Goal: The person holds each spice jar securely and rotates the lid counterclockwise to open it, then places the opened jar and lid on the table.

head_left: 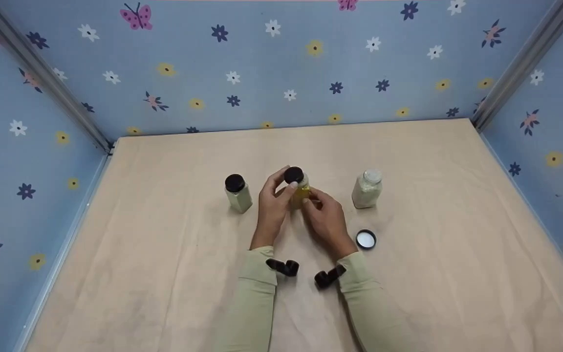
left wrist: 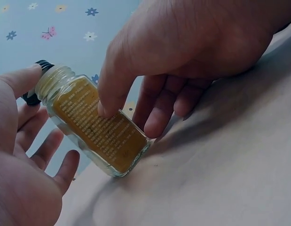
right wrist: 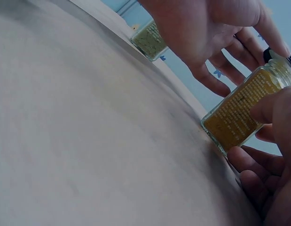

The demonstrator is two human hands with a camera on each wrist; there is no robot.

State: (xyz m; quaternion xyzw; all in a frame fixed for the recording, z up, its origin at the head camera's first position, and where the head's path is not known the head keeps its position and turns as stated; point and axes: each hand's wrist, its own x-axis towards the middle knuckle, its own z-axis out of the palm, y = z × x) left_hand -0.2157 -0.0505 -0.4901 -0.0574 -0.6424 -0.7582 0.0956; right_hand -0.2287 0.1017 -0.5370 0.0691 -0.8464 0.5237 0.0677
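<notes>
Surface is a tan cloth [head_left: 164, 220], lightly creased; blue floral walls [head_left: 262, 54] on three sides, grey metal posts [head_left: 526, 63] at the back corners. Yellow jar [head_left: 302, 196] is mid-cloth: left hand [head_left: 271, 208] grips its black cap [head_left: 293, 174], right hand [head_left: 328, 217] pinches the body. Pale rows of print on the glass, too blurred to read. Can't tell for sure if its base touches down. Green jar [head_left: 239, 199] near on the left; pale-topped jar [head_left: 367, 190] and upturned lid [head_left: 366, 239] right. Back edge well beyond all; cloth runs wide both sides.
</notes>
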